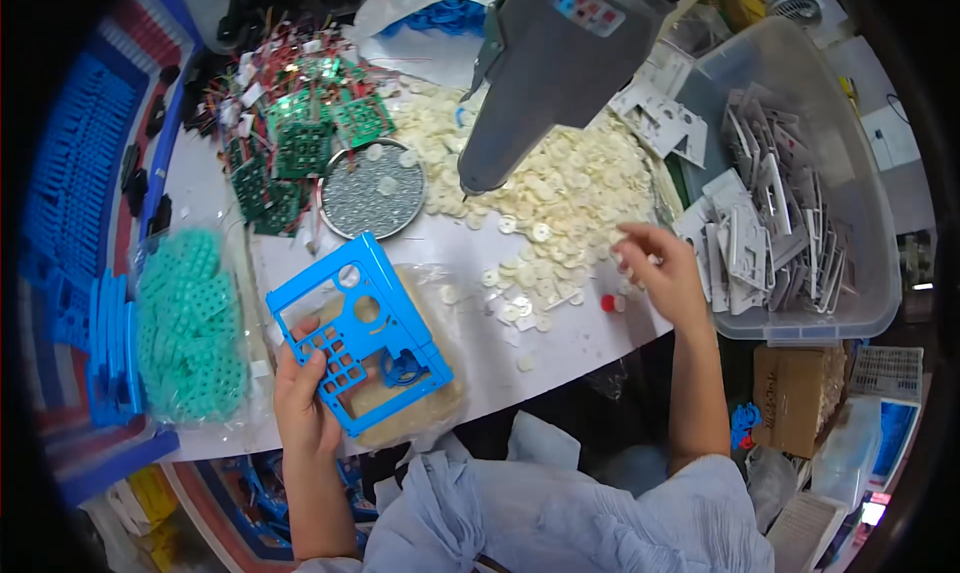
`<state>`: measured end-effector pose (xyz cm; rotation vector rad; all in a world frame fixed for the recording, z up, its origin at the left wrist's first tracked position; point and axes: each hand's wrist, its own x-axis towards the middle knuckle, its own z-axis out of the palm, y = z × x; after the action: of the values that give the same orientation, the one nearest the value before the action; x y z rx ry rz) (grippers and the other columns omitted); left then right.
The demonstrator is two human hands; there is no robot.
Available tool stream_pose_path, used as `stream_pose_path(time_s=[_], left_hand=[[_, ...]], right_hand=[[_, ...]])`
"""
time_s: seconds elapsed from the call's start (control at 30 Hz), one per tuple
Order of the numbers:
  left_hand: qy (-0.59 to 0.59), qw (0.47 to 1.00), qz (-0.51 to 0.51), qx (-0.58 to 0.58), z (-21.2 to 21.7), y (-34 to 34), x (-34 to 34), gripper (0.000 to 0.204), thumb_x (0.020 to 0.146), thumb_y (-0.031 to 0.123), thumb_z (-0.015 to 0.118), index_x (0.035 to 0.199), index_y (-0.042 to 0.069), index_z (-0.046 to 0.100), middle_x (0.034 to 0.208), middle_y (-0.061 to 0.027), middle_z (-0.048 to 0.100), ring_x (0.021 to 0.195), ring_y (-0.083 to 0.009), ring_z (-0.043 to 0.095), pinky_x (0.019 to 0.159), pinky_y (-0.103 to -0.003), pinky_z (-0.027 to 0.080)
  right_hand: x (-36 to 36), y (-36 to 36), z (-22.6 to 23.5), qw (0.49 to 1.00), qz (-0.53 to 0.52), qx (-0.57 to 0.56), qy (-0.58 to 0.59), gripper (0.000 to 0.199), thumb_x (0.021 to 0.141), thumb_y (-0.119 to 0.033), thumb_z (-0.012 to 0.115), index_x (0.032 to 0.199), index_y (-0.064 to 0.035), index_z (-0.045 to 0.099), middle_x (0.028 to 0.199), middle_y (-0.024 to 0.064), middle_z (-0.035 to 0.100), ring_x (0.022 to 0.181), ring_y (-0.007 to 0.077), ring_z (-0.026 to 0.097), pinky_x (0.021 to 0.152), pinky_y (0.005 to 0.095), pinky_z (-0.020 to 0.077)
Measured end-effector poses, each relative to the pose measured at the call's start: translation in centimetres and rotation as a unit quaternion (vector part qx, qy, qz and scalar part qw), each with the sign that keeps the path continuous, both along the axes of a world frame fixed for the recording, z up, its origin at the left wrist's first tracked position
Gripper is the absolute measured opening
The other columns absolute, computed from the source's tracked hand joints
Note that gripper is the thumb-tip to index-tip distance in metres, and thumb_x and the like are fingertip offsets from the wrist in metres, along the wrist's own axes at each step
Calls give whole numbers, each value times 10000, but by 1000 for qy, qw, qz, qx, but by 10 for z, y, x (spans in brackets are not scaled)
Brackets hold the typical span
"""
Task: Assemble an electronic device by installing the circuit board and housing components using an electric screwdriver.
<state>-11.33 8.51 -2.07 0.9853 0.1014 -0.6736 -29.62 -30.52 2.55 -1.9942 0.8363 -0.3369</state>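
My left hand [303, 393] grips a blue plastic panel [385, 328] by its left edge, thumb on the small square grid. The panel has round holes and a large rectangular opening, and it is tilted above a clear plastic bag [445, 398]. On the right, my right hand [660, 273] hangs at the edge of a heap of cream plastic discs [560, 208]. Its fingers are curled together; what lies between the fingertips is too small to make out. Below them are a small red piece [607, 302] and a few loose discs.
A grey tapered machine head [560, 73] hangs over the heap. Beside it are a round dish of screws [360, 201] and wired green circuit boards [305, 148]. Bagged mint-green pieces [192, 323] lie left; a clear bin [880, 263] of white plastic parts [775, 208] stands right.
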Motion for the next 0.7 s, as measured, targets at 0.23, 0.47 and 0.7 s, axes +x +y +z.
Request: stream_pose_path(time_s=[0.23,0.47,0.7], left_hand=[[3,999,-8,37,-6,-7,-15,408,992,120,591,1372,53,457,1175,-118,644,978,-247,710,779,-489,657],[-8,999,35,3,-5,1,-16,402,991,125,598,1363,59,459,1143,-120,655,944,-232,718,763,-488,656],[-21,997,69,27,6,26,-20,417,983,124,599,1366,49,452,1184,-131,633,1001,-266,700,778,-488,643]], right_hand=[[43,-144,-34,926,-43,-371,-42,242,886,-175,664,1055,-12,725,863,144,735,798,289,710,708,407,536],[126,-195,-54,801,20,-533,273,252,830,-221,671,1032,-77,717,1048,142,700,1041,366,599,853,500,519],[46,-139,20,930,-200,-286,-114,190,961,-205,620,1046,-56,700,944,95,707,891,263,624,755,415,512]])
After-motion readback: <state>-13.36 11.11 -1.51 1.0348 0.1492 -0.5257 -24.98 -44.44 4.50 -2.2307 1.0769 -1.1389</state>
